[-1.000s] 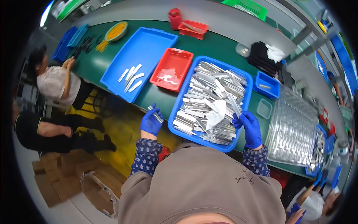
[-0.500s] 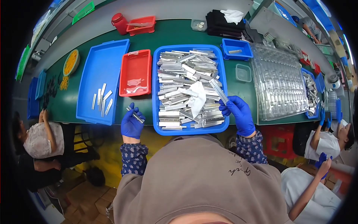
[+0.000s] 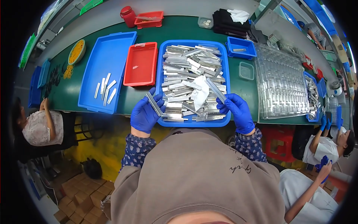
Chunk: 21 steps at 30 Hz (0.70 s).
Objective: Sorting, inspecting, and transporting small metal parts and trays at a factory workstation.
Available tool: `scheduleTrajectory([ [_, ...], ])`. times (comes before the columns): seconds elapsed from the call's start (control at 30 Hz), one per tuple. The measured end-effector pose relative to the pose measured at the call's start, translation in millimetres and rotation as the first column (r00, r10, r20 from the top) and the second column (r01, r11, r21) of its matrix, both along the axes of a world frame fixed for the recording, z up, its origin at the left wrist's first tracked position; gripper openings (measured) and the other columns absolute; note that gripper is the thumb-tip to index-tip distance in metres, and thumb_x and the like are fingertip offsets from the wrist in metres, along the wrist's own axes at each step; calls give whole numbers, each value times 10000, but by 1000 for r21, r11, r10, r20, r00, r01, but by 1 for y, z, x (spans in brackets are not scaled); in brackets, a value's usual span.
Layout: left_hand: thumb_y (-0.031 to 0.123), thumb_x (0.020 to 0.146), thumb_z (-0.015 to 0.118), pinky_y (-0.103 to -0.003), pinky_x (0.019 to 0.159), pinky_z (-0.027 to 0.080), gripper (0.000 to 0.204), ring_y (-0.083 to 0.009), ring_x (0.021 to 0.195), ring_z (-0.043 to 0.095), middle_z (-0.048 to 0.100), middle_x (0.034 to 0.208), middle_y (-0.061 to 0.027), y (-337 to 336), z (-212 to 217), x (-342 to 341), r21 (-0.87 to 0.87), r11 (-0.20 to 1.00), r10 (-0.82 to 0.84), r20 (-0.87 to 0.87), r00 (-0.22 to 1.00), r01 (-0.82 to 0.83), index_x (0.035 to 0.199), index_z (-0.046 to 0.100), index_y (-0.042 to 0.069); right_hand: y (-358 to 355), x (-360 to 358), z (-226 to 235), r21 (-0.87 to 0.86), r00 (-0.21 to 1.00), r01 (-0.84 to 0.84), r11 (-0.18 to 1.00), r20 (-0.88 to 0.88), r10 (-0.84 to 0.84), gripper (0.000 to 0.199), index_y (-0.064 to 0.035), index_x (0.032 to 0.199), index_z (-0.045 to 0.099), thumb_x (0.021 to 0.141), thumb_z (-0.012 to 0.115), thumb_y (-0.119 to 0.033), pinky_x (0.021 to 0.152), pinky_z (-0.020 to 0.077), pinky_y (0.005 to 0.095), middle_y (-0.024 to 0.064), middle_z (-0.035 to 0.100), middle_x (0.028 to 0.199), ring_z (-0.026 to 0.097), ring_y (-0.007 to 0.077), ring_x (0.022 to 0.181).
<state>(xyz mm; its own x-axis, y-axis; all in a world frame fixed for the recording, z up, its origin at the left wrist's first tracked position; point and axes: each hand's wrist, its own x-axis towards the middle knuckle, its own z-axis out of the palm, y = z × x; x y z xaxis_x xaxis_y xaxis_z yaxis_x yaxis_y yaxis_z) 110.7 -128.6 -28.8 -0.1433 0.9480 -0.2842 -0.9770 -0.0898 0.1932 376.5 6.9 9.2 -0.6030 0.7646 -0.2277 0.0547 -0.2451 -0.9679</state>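
You have a silvery metal strip [image 3: 154, 104] in your left hand [image 3: 144, 114], slanted across the gloved fingers, which curl around it, probably to steady it while leaving its upper face in view. Your right hand [image 3: 238, 112] pinches the near end of a second strip [image 3: 215, 90] between thumb and fingers; that end grip leaves most of its length free, angled over the heap. Whether its far end touches anything below, I cannot tell.

Between your hands, a crumpled white cloth [image 3: 200, 92] lies on the loose strips [image 3: 177, 78], perhaps put there for easy reach. The deep blue tray [image 3: 194, 124] sits right in front of you, its walls containing the heap. To its left is a red tray [image 3: 140, 71], then a larger blue tray [image 3: 102, 56] with a few strips [image 3: 108, 89] grouped at its near end, seemingly set apart from the heap.
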Motion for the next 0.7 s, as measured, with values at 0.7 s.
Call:
scheduleTrajectory([
  [0.7,43,791,519,-256,651,447,261,-141,727,532,555,850,-65,69,26,110,-99,982,-185,-338,923,160,1049,493,14,-18,23,3,-109,989,-124,986,-89,115,173,3,966,506,848,484,-120,641,459,219,94,586,934,570,115,739],
])
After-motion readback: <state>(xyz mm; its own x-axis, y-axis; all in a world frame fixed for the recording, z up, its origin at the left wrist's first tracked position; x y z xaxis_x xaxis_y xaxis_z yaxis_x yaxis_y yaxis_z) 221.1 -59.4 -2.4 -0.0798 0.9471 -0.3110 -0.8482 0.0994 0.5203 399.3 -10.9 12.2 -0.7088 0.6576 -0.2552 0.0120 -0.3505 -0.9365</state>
